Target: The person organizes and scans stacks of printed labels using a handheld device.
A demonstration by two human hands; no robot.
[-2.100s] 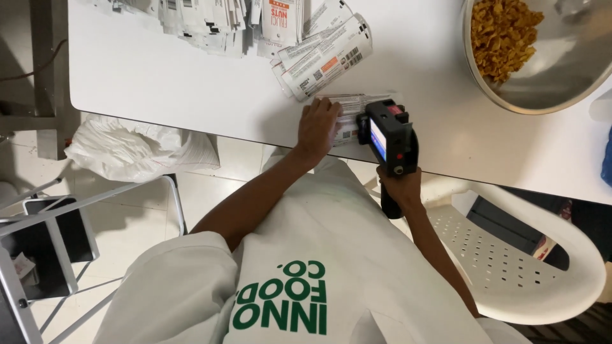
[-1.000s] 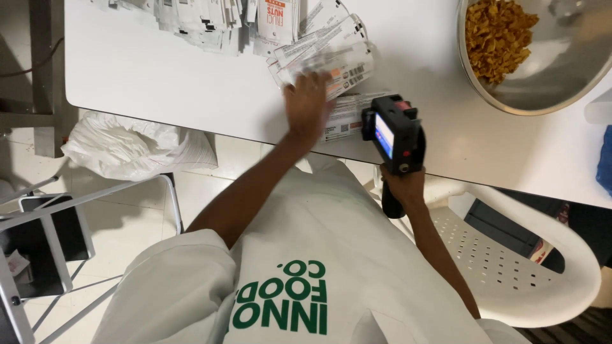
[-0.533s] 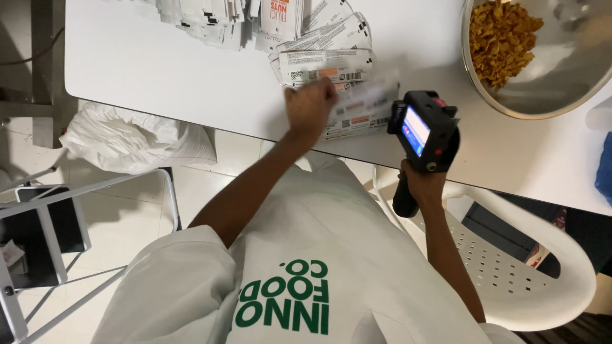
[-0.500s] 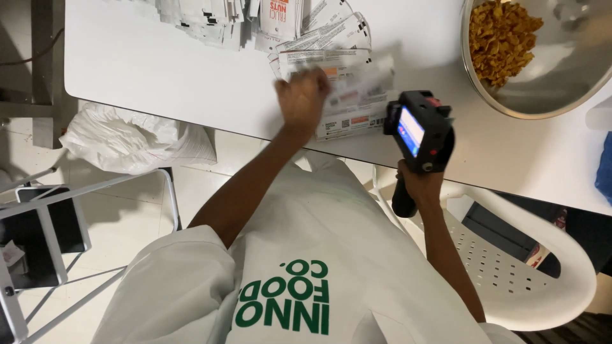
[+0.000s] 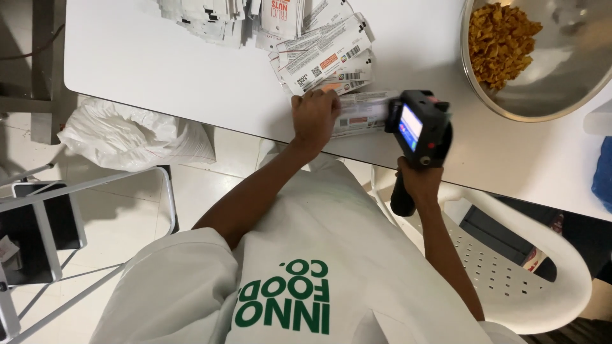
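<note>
My left hand (image 5: 314, 118) presses flat on the left end of a white printed packet (image 5: 360, 113) lying near the front edge of the white table (image 5: 159, 70). My right hand (image 5: 417, 185) grips the handle of a black handheld printer (image 5: 417, 127) with a lit blue screen. The printer's head sits at the packet's right end. A fanned pile of similar white packets (image 5: 319, 54) lies just beyond my left hand.
A large metal bowl (image 5: 510, 109) with golden fried snack pieces (image 5: 500, 41) stands at the table's far right. A blue object (image 5: 602, 175) shows at the right edge. Below are a white plastic chair (image 5: 542, 267), a white plastic bag (image 5: 127, 137) and a metal frame (image 5: 38, 223).
My left hand reached up to the pile, drew a packet back toward the table edge and now holds it down. The printer swung right, then came back left onto the packet.
</note>
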